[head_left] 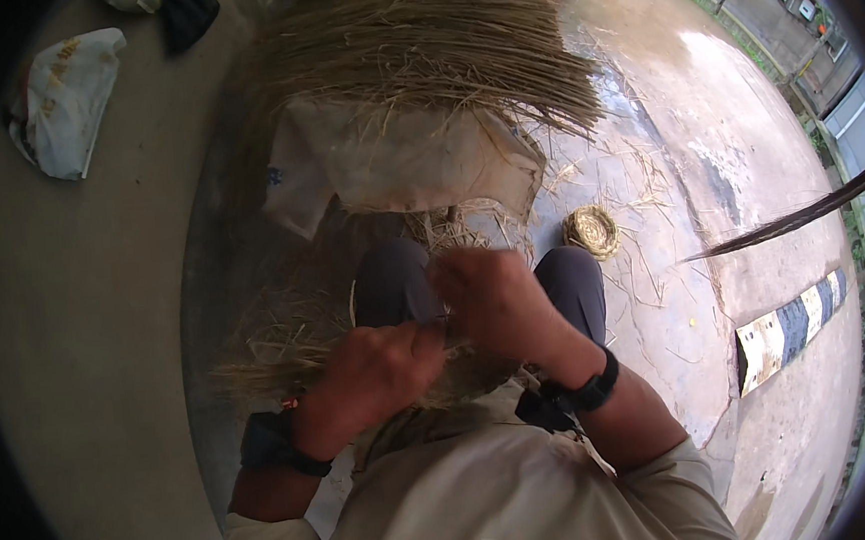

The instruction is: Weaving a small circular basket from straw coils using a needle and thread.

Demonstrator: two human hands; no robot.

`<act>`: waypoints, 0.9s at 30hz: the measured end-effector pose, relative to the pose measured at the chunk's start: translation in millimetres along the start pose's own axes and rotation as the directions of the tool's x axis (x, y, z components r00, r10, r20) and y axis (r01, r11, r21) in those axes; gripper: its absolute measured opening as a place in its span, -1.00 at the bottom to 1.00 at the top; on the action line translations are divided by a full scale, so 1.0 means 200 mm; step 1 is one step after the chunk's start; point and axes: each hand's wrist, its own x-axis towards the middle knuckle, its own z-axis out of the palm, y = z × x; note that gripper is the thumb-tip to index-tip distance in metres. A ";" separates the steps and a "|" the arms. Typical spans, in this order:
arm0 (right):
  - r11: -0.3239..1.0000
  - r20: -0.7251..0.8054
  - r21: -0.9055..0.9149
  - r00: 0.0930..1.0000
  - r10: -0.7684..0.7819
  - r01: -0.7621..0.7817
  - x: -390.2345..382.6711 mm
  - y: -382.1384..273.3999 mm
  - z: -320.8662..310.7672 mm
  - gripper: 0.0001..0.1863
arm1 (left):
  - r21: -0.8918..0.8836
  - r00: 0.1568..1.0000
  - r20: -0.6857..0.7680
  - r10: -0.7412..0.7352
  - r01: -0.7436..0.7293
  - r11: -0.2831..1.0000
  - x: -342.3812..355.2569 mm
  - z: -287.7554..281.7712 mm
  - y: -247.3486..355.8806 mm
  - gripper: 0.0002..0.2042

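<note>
My left hand [384, 366] is closed, its fingers curled and its thumb side turned toward my right hand. Close beside it and a little farther out, my right hand [495, 301] is also closed, slightly blurred by motion. What the fingers pinch is too small and hidden to name. Under my wrists, loose straw [274, 366] lies across my lap and sticks out to the left. Both hands are between my knees, in front of my belly.
Ahead, a large straw bundle [428, 55] lies on a pale sack cloth [405, 167]. A small coiled straw basket [590, 233] sits on the floor beyond my right knee, among scattered stalks. At the far left is a white plastic bag [70, 100]; a striped board [793, 330] lies right.
</note>
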 end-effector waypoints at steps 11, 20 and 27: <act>-0.360 0.055 0.931 0.947 0.317 0.066 -0.14 -0.12 -0.23 -0.71 | 0.161 0.985 0.067 -0.160 0.148 0.976 -0.09 -0.10 -0.13 -0.78; 0.883 0.018 -0.332 0.934 0.356 -0.330 -0.76 0.37 -0.73 -0.80 | 0.388 0.760 -0.085 -0.644 0.621 0.681 -0.65 -0.49 -0.77 -0.86; 0.268 -0.781 -0.466 0.535 0.324 -0.843 -1.95 1.30 -1.59 -0.61 | 0.400 0.711 -0.129 -0.692 0.676 0.619 -0.94 -0.61 -0.91 -0.85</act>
